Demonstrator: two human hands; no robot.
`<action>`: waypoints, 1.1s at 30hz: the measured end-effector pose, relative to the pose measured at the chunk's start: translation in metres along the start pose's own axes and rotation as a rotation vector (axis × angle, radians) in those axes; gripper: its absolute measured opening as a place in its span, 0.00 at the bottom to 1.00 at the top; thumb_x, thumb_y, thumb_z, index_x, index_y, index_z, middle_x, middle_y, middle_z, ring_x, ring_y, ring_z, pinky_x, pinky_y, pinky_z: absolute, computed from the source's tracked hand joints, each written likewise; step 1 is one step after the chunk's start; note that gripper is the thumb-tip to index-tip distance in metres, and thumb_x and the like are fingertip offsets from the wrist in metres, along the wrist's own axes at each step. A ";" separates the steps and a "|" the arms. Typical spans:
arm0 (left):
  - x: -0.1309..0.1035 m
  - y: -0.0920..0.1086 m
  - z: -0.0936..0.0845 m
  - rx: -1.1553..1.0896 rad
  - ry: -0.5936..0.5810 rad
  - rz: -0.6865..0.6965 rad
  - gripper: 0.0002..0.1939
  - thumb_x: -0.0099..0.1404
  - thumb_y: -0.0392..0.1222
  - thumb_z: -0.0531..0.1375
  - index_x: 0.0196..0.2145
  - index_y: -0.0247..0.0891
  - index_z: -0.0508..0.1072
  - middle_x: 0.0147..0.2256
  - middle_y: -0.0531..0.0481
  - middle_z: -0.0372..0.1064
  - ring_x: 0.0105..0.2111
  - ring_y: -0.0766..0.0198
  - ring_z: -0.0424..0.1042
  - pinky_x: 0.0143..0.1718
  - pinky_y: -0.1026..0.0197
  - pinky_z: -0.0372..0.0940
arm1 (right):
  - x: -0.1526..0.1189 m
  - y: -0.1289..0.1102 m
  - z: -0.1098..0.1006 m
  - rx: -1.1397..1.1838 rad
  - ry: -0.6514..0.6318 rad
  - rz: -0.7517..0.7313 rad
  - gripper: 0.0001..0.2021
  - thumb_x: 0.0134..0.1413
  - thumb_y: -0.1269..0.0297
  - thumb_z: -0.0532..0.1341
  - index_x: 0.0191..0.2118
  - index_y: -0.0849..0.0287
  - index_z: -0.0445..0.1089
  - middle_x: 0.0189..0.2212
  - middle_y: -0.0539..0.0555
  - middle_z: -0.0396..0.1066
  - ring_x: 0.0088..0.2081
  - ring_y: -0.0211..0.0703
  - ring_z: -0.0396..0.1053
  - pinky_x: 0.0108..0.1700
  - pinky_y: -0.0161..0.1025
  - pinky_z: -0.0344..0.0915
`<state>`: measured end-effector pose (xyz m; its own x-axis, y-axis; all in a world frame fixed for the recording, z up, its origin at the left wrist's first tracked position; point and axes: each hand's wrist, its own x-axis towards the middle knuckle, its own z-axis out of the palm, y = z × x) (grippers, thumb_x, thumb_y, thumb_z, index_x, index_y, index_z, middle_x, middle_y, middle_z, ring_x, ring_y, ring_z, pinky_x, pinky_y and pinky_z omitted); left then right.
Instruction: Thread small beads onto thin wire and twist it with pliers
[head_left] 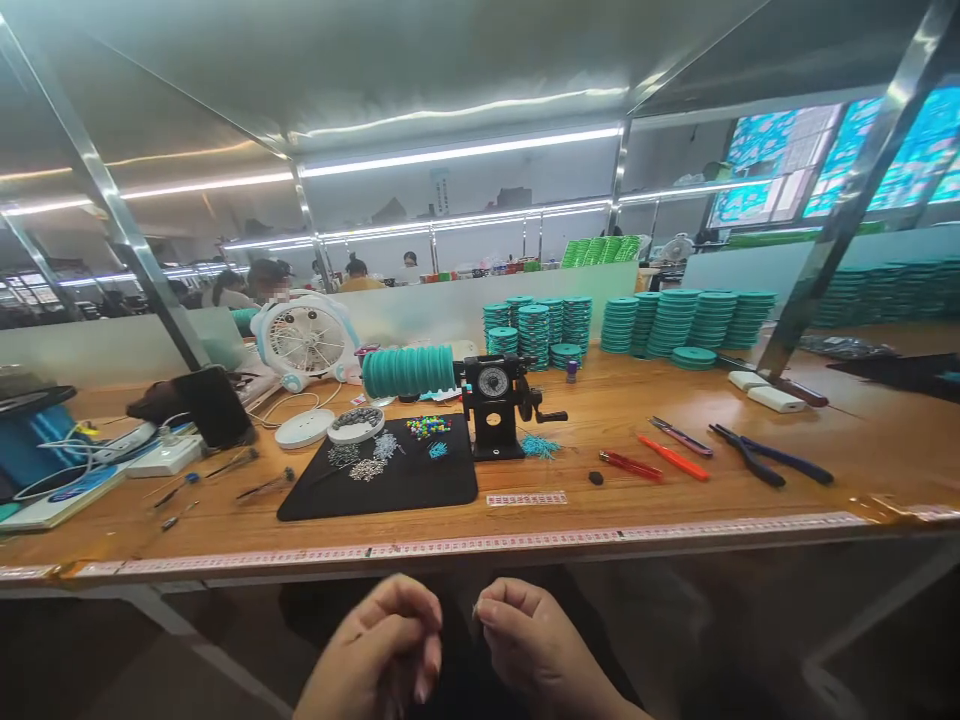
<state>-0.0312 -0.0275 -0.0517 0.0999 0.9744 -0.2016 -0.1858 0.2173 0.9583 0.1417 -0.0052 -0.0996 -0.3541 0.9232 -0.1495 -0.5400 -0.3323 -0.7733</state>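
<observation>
Both my hands sit low, below the front edge of the wooden table (675, 500), almost touching each other. The fingers of my left hand (379, 650) are curled in, and nothing shows in them. With thumb and forefinger, my right hand (536, 645) pinches a tiny grey piece (474, 606) that is too small to name. On the table in front of me lies a black mat (420, 485) with small heaps of beads and metal bits. Beside it stands a black hand-crank winder (496, 405) bearing a row of teal spools (409, 371).
Red snips (673, 457), red-handled scissors (630, 465) and blue pliers (772, 460) lie at the right. Stacks of teal spools (675, 322) stand at the back. A small fan (306, 340), a phone (214, 405) and cables are at the left. People sit behind the divider.
</observation>
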 end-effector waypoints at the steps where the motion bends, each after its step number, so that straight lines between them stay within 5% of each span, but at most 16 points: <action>1: 0.006 -0.003 0.007 -0.089 -0.063 -0.163 0.05 0.49 0.40 0.66 0.26 0.37 0.74 0.21 0.52 0.67 0.17 0.71 0.60 0.18 0.67 0.55 | 0.000 0.000 0.001 0.008 -0.001 -0.004 0.20 0.34 0.51 0.70 0.22 0.60 0.62 0.10 0.38 0.49 0.12 0.24 0.39 0.15 0.30 0.34; 3: 0.016 -0.015 0.015 -0.208 -0.087 -0.320 0.12 0.43 0.41 0.70 0.26 0.36 0.75 0.17 0.57 0.62 0.14 0.75 0.55 0.14 0.70 0.47 | 0.001 0.001 0.003 -0.008 0.014 -0.049 0.21 0.36 0.51 0.70 0.23 0.61 0.63 0.10 0.38 0.48 0.13 0.24 0.39 0.15 0.29 0.34; 6: 0.021 -0.033 0.018 -0.310 -0.082 -0.217 0.18 0.40 0.40 0.73 0.30 0.37 0.76 0.17 0.58 0.62 0.15 0.76 0.58 0.16 0.72 0.50 | 0.002 0.004 0.004 -0.024 0.050 -0.088 0.20 0.38 0.51 0.70 0.24 0.62 0.65 0.11 0.38 0.48 0.14 0.24 0.39 0.16 0.28 0.34; 9: 0.020 -0.039 0.021 -0.422 -0.119 -0.113 0.22 0.38 0.38 0.74 0.34 0.37 0.77 0.26 0.51 0.73 0.28 0.67 0.71 0.34 0.66 0.63 | 0.003 0.009 0.004 -0.004 -0.012 0.010 0.20 0.38 0.49 0.69 0.26 0.62 0.67 0.10 0.38 0.49 0.12 0.24 0.38 0.14 0.28 0.34; 12: 0.018 -0.038 0.024 -0.475 -0.135 -0.161 0.23 0.37 0.39 0.74 0.34 0.35 0.78 0.32 0.44 0.76 0.37 0.58 0.74 0.44 0.58 0.63 | 0.005 0.014 0.003 -0.050 -0.051 0.024 0.20 0.39 0.49 0.69 0.26 0.64 0.70 0.14 0.45 0.60 0.15 0.28 0.53 0.18 0.29 0.48; 16: 0.020 -0.040 0.022 -0.424 -0.015 -0.179 0.20 0.39 0.42 0.74 0.31 0.33 0.78 0.20 0.49 0.72 0.22 0.65 0.70 0.27 0.65 0.63 | 0.005 0.014 0.003 -0.166 -0.047 -0.001 0.19 0.41 0.51 0.68 0.24 0.66 0.73 0.17 0.50 0.65 0.22 0.35 0.61 0.28 0.34 0.57; 19: 0.021 -0.041 0.019 -0.283 0.050 -0.149 0.19 0.41 0.48 0.72 0.27 0.32 0.76 0.10 0.59 0.58 0.10 0.76 0.52 0.13 0.70 0.45 | 0.005 0.014 0.003 -0.153 -0.069 0.007 0.19 0.40 0.50 0.68 0.21 0.65 0.71 0.15 0.47 0.60 0.20 0.34 0.58 0.28 0.34 0.56; 23: 0.023 -0.038 0.016 -0.190 0.101 -0.075 0.18 0.44 0.50 0.71 0.23 0.32 0.72 0.11 0.61 0.56 0.12 0.78 0.49 0.13 0.70 0.40 | 0.006 0.015 0.002 -0.163 -0.051 0.053 0.20 0.36 0.50 0.70 0.21 0.64 0.69 0.14 0.44 0.57 0.18 0.30 0.51 0.24 0.31 0.50; 27: 0.024 -0.041 0.014 -0.169 -0.019 -0.065 0.20 0.48 0.55 0.67 0.24 0.35 0.69 0.14 0.58 0.62 0.11 0.76 0.52 0.13 0.70 0.42 | 0.004 0.012 0.005 -0.285 -0.136 0.057 0.18 0.41 0.52 0.67 0.21 0.63 0.66 0.15 0.46 0.59 0.20 0.32 0.54 0.27 0.32 0.55; 30: 0.022 -0.039 0.009 -0.012 -0.140 -0.021 0.21 0.49 0.57 0.65 0.22 0.38 0.65 0.14 0.58 0.61 0.10 0.74 0.53 0.13 0.69 0.48 | -0.002 0.003 0.007 -0.574 -0.184 -0.007 0.10 0.47 0.61 0.62 0.22 0.62 0.66 0.18 0.48 0.63 0.23 0.36 0.60 0.31 0.34 0.58; 33: 0.016 -0.023 -0.002 0.329 -0.096 0.173 0.17 0.55 0.54 0.62 0.23 0.37 0.67 0.13 0.58 0.59 0.14 0.71 0.58 0.18 0.68 0.54 | -0.007 -0.006 0.003 -0.932 -0.106 -0.070 0.03 0.40 0.73 0.57 0.21 0.61 0.65 0.18 0.46 0.62 0.23 0.35 0.58 0.26 0.31 0.53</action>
<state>-0.0274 -0.0172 -0.0776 0.1883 0.9818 -0.0260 0.1145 0.0043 0.9934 0.1450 -0.0107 -0.0917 -0.4365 0.8975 -0.0629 0.2500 0.0538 -0.9668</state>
